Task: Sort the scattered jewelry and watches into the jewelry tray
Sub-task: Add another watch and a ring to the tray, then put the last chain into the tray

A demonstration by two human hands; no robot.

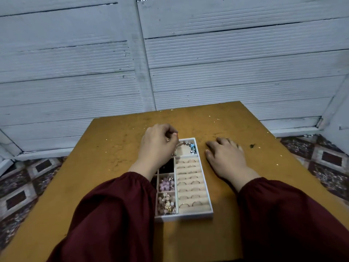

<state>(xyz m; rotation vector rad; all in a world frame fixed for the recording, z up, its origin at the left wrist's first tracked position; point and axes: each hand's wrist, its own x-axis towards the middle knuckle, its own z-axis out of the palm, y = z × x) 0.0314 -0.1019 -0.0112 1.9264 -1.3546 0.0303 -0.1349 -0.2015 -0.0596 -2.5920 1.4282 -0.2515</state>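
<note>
While the left hand (157, 146) hovered over the 11 o'clock corner of the jewelry tray (184, 217), the following stood on the ochre table (117, 140).

Item 1, jewelry tray: white, rectangular, at the table's centre, long axis running 6 to 12 o'clock.

Item 2, charm bracelet (188, 143): silver with blue beads, lying curved in the tray's 12 o'clock compartment. Its left end met the left hand's curled fingers, which pinched it between thumb and forefinger.

Item 3, ring rolls (190, 184): beige padded rows filling the tray's 3 o'clock side, with rings seated in the slots.

Item 4, pink beads (166, 183): in a small compartment at the tray's 9 o'clock side.

Item 5, mixed pale and gold pieces (167, 205): in the 7 o'clock compartment.

Item 6, dark compartment (166, 166): at 10 o'clock, contents not legible.

Item 7, right hand (225, 156): palm down on the table at 2 o'clock of the tray, just beside it, fingers loosely extended and holding nothing.

Both arms wore maroon sleeves (117, 214). Grey panelled wall (75, 63) stood at 12 o'clock.
</note>
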